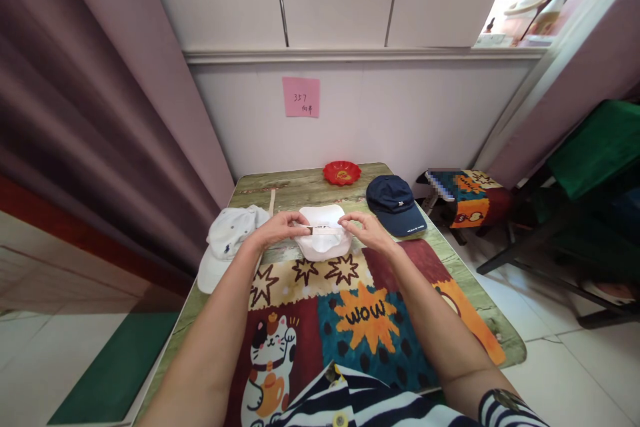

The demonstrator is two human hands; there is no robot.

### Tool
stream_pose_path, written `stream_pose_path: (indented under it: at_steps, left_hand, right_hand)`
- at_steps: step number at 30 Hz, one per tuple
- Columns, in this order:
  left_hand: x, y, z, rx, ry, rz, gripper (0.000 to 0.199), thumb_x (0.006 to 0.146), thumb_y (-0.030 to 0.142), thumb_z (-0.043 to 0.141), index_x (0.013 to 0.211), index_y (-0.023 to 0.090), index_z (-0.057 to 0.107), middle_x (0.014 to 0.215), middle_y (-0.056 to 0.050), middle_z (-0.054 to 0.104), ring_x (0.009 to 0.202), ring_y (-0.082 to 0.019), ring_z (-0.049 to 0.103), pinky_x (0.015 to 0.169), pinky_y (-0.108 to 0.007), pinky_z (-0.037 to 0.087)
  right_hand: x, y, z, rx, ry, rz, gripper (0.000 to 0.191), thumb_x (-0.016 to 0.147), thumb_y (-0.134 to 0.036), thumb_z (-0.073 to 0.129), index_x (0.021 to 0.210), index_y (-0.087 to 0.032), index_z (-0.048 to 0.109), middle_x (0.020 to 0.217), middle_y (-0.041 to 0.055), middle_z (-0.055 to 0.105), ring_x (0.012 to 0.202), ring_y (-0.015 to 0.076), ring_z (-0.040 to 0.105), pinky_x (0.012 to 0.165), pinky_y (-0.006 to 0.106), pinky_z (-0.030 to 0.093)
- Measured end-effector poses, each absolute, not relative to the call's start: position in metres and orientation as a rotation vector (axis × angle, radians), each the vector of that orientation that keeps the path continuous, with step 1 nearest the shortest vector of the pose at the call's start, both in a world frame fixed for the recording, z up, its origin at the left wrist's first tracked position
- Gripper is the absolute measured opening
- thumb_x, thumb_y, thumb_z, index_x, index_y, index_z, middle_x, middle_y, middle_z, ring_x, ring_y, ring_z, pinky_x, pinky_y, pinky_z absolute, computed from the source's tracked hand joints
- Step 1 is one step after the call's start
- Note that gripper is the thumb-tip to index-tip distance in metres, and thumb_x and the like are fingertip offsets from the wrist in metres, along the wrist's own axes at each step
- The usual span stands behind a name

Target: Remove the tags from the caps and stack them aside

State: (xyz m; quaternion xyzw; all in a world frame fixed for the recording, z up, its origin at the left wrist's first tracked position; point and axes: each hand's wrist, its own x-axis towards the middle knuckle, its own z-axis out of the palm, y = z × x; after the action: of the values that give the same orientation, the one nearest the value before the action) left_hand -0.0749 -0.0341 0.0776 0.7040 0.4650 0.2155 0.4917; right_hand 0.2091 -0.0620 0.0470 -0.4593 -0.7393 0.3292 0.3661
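Note:
A white cap (324,251) lies on the table between my two hands, its back strap (326,231) stretched across the near part of its opening. My left hand (283,227) pinches the left end of the strap, where a small dark patch shows. At the other end, my right hand (369,229) grips the strap and edge between thumb and forefinger. To the left rests a pale cap (227,237) with a small dark blue emblem, partly behind my left forearm. A navy cap (393,199) with white lettering on its brim sits to the right.
A red scalloped dish (342,172) stands at the back of the green wood-patterned table (300,185). A colourful cloth mat (350,360) covers the near part. Behind is a wall with a pink note (301,97). A cloth-draped stool (467,197) stands at the right.

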Motion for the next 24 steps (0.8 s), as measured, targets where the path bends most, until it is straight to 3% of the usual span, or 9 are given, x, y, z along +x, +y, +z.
stream_pose_path:
  at_steps: [4, 9, 16, 20, 24]
  left_hand:
    - [-0.078, -0.036, 0.084, 1.772, 1.156, 0.512, 0.042, 0.073, 0.052, 0.074, 0.100, 0.019, 0.072, 0.072, 0.000, 0.062, 0.061, -0.013, 0.048, 0.057, -0.024, 0.038]
    - [-0.075, -0.036, 0.080, 1.785, 1.104, 0.485, 0.039, 0.072, 0.052, 0.073, 0.091, 0.017, 0.073, 0.063, 0.002, 0.057, 0.057, -0.012, 0.045, 0.054, -0.023, 0.034]
    - [-0.075, -0.036, 0.073, 1.767, 1.064, 0.523, 0.032, 0.075, 0.047, 0.071, 0.083, 0.016, 0.070, 0.067, 0.002, 0.057, 0.060, -0.011, 0.043, 0.056, -0.022, 0.032]
    - [-0.083, -0.036, 0.072, 1.762, 1.146, 0.571, 0.034, 0.076, 0.043, 0.069, 0.098, 0.016, 0.070, 0.070, 0.001, 0.059, 0.061, -0.012, 0.047, 0.056, -0.023, 0.035]
    - [-0.097, -0.033, 0.063, 1.812, 1.430, 0.749, 0.041, 0.075, 0.033, 0.063, 0.113, 0.018, 0.067, 0.086, -0.003, 0.066, 0.068, -0.016, 0.055, 0.063, -0.027, 0.044]
  right_hand:
    - [0.205, -0.063, 0.048, -1.187, -1.913, 0.878, 0.028, 0.088, -0.043, 0.059, 0.095, -0.022, 0.075, 0.108, 0.0062, 0.074, 0.102, 0.0234, 0.066, 0.084, 0.032, 0.048]
    - [0.195, -0.062, 0.045, -1.168, -1.906, 0.919, 0.026, 0.082, -0.044, 0.065, 0.084, -0.020, 0.075, 0.100, 0.0061, 0.075, 0.093, 0.0212, 0.066, 0.075, 0.028, 0.049]
    - [0.196, -0.063, 0.048, -1.238, -1.959, 0.899, 0.026, 0.084, -0.042, 0.064, 0.076, -0.019, 0.071, 0.087, 0.0036, 0.075, 0.079, 0.0188, 0.065, 0.073, 0.028, 0.046]
    - [0.208, -0.061, 0.048, -1.185, -1.930, 0.882, 0.027, 0.089, -0.041, 0.057, 0.097, -0.021, 0.073, 0.103, 0.0034, 0.075, 0.090, 0.0200, 0.067, 0.081, 0.030, 0.048]
    - [0.228, -0.049, 0.029, -1.221, -1.860, 0.747, 0.036, 0.088, -0.022, 0.051, 0.121, -0.024, 0.066, 0.121, 0.0057, 0.070, 0.111, 0.0221, 0.064, 0.099, 0.037, 0.047]
